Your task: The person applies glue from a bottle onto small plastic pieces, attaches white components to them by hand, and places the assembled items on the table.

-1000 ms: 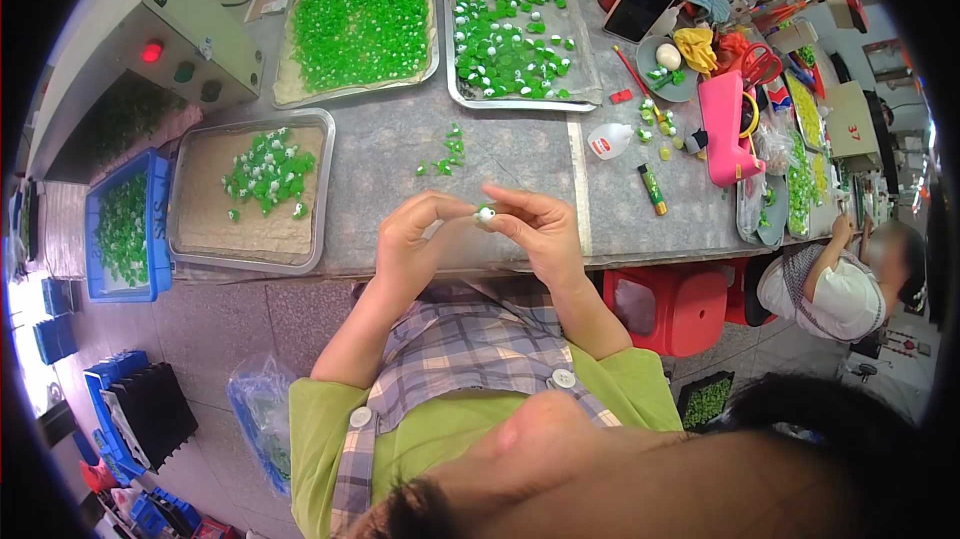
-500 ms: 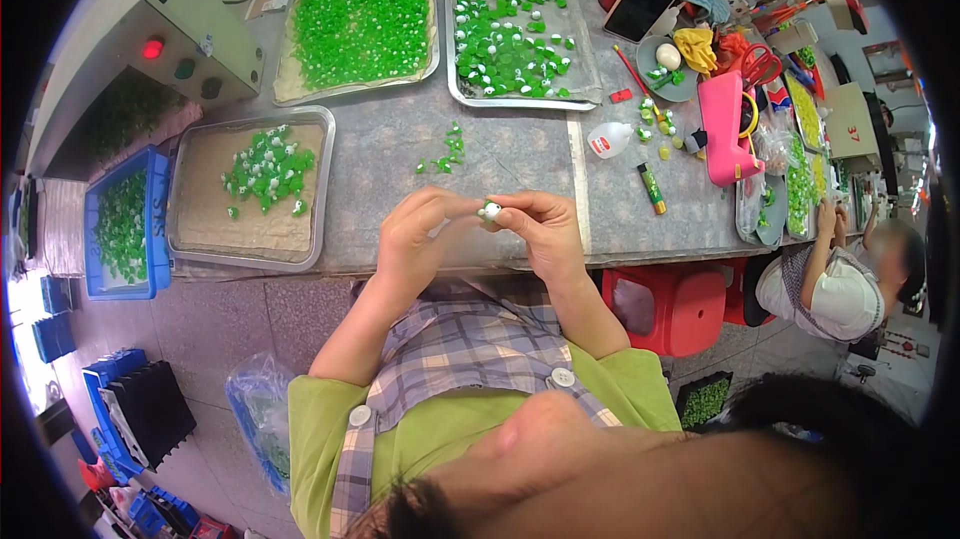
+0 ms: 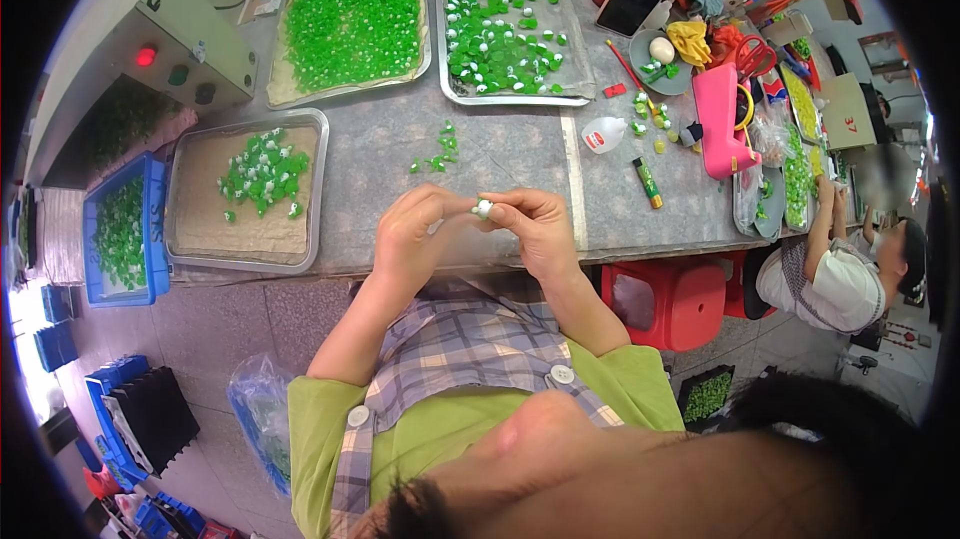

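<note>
A small white-and-green figure piece (image 3: 484, 208) is held in front of my chest, just above the table's front edge. My right hand (image 3: 543, 231) pinches it between thumb and forefinger. From the other side, my left hand (image 3: 408, 231) brings its closed fingertips against the piece; its thumb is partly blurred. Beyond my hands, several little green pieces (image 3: 436, 151) lie loose on the grey table cover. Left of them, a metal tray (image 3: 240, 251) lined with brown paper carries a cluster of similar white-and-green pieces (image 3: 265, 174).
Two more trays stand at the back, one heaped with green pieces (image 3: 350, 29), one with white-and-green pieces (image 3: 500, 39). A blue basket (image 3: 157, 229), a machine (image 3: 150, 49), a white bottle (image 3: 604, 135), a glue tube (image 3: 648, 182) and a pink holder (image 3: 720, 124) surround the workspace. Another person sits right.
The piece stays between my fingers and appears slightly turned. The view has shifted a little, and the person at the right has moved slightly.
</note>
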`<state>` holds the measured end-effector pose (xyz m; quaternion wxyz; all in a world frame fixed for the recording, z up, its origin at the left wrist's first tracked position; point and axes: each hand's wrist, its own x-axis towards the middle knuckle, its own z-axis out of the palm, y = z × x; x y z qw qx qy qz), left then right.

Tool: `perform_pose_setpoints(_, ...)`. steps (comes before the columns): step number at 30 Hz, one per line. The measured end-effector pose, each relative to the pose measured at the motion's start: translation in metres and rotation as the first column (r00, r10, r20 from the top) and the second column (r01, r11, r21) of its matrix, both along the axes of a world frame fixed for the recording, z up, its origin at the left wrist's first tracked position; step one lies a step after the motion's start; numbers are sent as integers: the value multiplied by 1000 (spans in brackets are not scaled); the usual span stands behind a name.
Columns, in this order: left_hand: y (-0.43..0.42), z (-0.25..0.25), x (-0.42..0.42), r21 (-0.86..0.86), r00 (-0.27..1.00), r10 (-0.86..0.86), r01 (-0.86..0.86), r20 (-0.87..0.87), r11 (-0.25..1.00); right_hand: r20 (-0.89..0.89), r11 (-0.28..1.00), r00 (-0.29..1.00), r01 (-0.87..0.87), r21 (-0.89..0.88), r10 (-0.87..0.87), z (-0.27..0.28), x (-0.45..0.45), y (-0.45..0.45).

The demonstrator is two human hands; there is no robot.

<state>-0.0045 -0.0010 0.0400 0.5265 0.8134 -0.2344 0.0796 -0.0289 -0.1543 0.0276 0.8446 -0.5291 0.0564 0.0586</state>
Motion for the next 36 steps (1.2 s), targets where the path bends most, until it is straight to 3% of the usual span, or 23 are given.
perform_pose_setpoints(7, -1, 0, -2, -12, 996, 12, -13, -92, 1000, -20, 1000, 1000, -3, -25, 2, -5, -3, 0)
perform_pose_setpoints(11, -5, -1, -3, -49, 995, -16, 11, -97, 999, -74, 968, 997, -5, -252, -15, 2, -3, 0)
perform_pose_setpoints(18, -11, 7, -3, -40, 996, 18, -21, -82, 999, 64, 997, 997, 46, -57, -43, 0, -6, -4)
perform_pose_setpoints(36, -7, -10, -4, -156, 983, -11, -18, -181, 988, 115, 991, 991, 75, -111, -63, 2, -13, 1)
